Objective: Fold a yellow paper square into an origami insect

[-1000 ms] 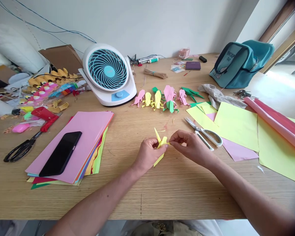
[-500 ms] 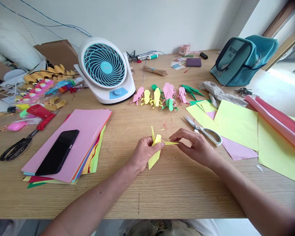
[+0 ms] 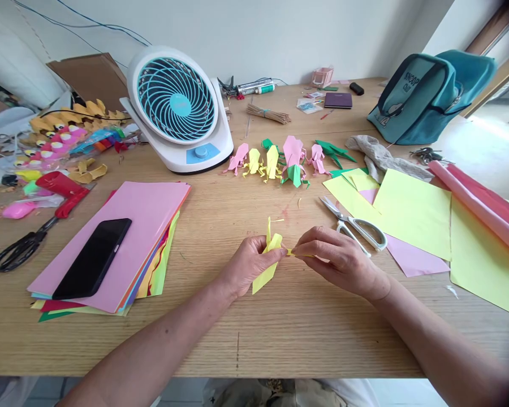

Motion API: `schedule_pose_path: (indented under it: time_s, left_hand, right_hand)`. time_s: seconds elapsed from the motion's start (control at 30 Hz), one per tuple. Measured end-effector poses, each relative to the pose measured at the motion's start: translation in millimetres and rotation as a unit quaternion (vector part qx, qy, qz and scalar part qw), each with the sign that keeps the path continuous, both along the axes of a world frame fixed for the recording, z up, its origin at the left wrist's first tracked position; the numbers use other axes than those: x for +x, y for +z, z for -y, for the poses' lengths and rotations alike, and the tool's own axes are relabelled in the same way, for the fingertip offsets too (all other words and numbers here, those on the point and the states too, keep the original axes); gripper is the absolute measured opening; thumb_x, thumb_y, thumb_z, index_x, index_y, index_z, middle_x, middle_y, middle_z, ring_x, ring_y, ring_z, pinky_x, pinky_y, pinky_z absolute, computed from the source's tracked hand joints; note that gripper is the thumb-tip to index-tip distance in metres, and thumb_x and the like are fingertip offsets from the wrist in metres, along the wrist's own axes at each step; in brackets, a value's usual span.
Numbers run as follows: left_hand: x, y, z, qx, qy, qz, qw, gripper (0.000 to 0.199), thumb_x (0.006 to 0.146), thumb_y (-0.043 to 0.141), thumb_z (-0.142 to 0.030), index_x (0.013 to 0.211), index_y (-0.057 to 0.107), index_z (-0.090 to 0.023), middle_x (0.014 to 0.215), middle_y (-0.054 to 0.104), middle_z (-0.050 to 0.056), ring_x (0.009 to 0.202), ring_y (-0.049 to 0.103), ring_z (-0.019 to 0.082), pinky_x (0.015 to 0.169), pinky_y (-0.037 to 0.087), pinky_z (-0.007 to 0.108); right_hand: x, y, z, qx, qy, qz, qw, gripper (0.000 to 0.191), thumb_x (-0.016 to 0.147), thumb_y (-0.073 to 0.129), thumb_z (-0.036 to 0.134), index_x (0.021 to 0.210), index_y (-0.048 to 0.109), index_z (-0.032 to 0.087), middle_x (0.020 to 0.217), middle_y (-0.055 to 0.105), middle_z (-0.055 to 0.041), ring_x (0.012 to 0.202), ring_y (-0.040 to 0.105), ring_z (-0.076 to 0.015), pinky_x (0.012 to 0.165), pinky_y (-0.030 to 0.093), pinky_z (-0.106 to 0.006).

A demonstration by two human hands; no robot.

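Note:
Between my hands, above the table, is a yellow folded-paper figure point(image 3: 266, 275) with one narrow strip pointing up and another pointing right. My left hand point(image 3: 250, 263) is closed on its body, thumb on top. The fingertips of my right hand point(image 3: 337, 257) pinch the strip on the right and hide part of it. Beyond my hands stands a row of finished paper figures: a pink one point(image 3: 293, 151), a yellow one point(image 3: 272, 164) and a green one point(image 3: 296, 175) among them. White-handled scissors point(image 3: 356, 223) lie partly open past my right hand.
At left a black phone point(image 3: 92, 257) rests on a stack of coloured paper point(image 3: 152, 200). A white fan point(image 3: 182, 107) stands behind it. Yellow sheets point(image 3: 415, 209) and rolled pink paper point(image 3: 483, 209) lie at right, below a teal bag point(image 3: 424, 102). Red-and-black scissors point(image 3: 25, 246) are far left.
My right hand's fingers have closed further over the right strip, nearer my left hand, covering most of it. The figure stays in my left hand. The whole view has shifted slightly.

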State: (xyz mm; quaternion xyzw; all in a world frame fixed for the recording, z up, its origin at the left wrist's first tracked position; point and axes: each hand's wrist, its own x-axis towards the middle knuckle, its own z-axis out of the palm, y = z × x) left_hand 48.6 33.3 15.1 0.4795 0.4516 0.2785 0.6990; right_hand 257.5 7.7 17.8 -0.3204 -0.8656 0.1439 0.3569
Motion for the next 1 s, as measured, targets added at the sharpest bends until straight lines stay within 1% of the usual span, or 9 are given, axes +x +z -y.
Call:
schedule_pose_path:
  time_s: [0.1,0.23,0.33,0.43,0.6,0.7,0.87,0.93,1.0]
  left_hand:
    - [1,1.4,1,0.02,0.0,-0.015,1.0,0.032,0.064,0.079,-0.041,0.068,0.06,-0.016,0.058,0.046,-0.005,0.052,0.038,0.007,0.051,0.028,0.022]
    - [3,-1.6,3,0.081,-0.013,-0.05,0.995,0.028,0.068,0.076,-0.039,0.067,0.063,-0.015,0.06,0.049,-0.003,0.055,0.04,0.007,0.052,0.03,0.021]
    - [2,-3.7,4,0.134,-0.022,-0.075,0.988,0.023,0.071,0.073,-0.035,0.065,0.063,-0.015,0.058,0.047,-0.004,0.054,0.038,0.007,0.051,0.028,0.021]
    - [1,-2.8,5,0.162,-0.036,-0.089,0.982,0.02,0.072,0.07,-0.03,0.064,0.061,-0.015,0.058,0.045,-0.004,0.052,0.036,0.007,0.049,0.027,0.021]
    - [0,-0.6,5,0.168,-0.047,-0.093,0.98,0.019,0.074,0.068,-0.028,0.064,0.061,-0.014,0.059,0.045,-0.004,0.054,0.036,0.007,0.049,0.027,0.02]
    - [0,-1.4,4,0.167,-0.048,-0.093,0.98,0.021,0.074,0.068,-0.029,0.063,0.061,-0.014,0.059,0.045,-0.004,0.054,0.037,0.007,0.05,0.028,0.02]
    - [0,-4.1,4,0.167,-0.051,-0.098,0.98,0.018,0.074,0.07,-0.03,0.074,0.068,-0.013,0.065,0.057,0.0,0.06,0.047,0.01,0.055,0.035,0.022]
    - [0,-4.2,3,0.169,-0.047,-0.095,0.98,0.019,0.072,0.072,-0.031,0.075,0.068,-0.013,0.069,0.06,0.001,0.062,0.05,0.011,0.057,0.036,0.022]
    - [0,-3.1,4,0.147,-0.046,-0.079,0.985,0.022,0.071,0.074,-0.033,0.075,0.068,-0.013,0.07,0.061,0.001,0.063,0.051,0.011,0.058,0.037,0.023]
  right_hand:
    - [0,5.1,2,0.024,0.008,0.018,1.0,0.019,0.095,0.051,0.013,0.105,0.065,0.023,0.094,0.067,-0.0071,0.084,0.063,-0.0166,0.075,0.05,-0.031]
    - [-1,11.6,3,0.032,0.009,0.052,0.998,0.017,0.097,0.048,0.016,0.1,0.064,0.021,0.091,0.067,-0.0076,0.08,0.062,-0.0168,0.073,0.048,-0.031]
    - [-1,11.8,4,0.01,0.006,0.045,0.999,0.016,0.098,0.047,0.017,0.098,0.064,0.02,0.089,0.066,-0.0075,0.079,0.061,-0.0162,0.072,0.048,-0.03]
    - [-3,8.0,4,-0.024,0.006,0.026,0.999,0.015,0.097,0.048,0.016,0.097,0.063,0.02,0.09,0.065,-0.0076,0.08,0.062,-0.0161,0.071,0.048,-0.029]
    - [-5,1.9,3,-0.071,-0.01,-0.029,0.997,0.011,0.095,0.053,0.017,0.097,0.064,0.02,0.088,0.064,-0.0061,0.076,0.061,-0.0149,0.068,0.049,-0.028]
    - [-7,2.4,2,-0.111,-0.023,-0.053,0.992,0.008,0.093,0.057,0.019,0.091,0.064,0.019,0.085,0.064,-0.0048,0.074,0.061,-0.0144,0.066,0.048,-0.028]
    - [-10,4.5,3,-0.188,-0.078,-0.083,0.975,0.005,0.089,0.061,0.02,0.086,0.065,0.018,0.082,0.065,-0.0035,0.072,0.061,-0.0139,0.067,0.049,-0.027]
    - [-11,4.1,4,-0.218,-0.085,-0.095,0.967,0.004,0.09,0.061,0.02,0.089,0.064,0.018,0.083,0.066,-0.0036,0.073,0.062,-0.014,0.067,0.05,-0.027]
    - [-11,3.8,5,-0.22,-0.079,-0.101,0.967,0.004,0.09,0.06,0.02,0.09,0.063,0.018,0.082,0.067,-0.0034,0.073,0.062,-0.0137,0.067,0.05,-0.027]
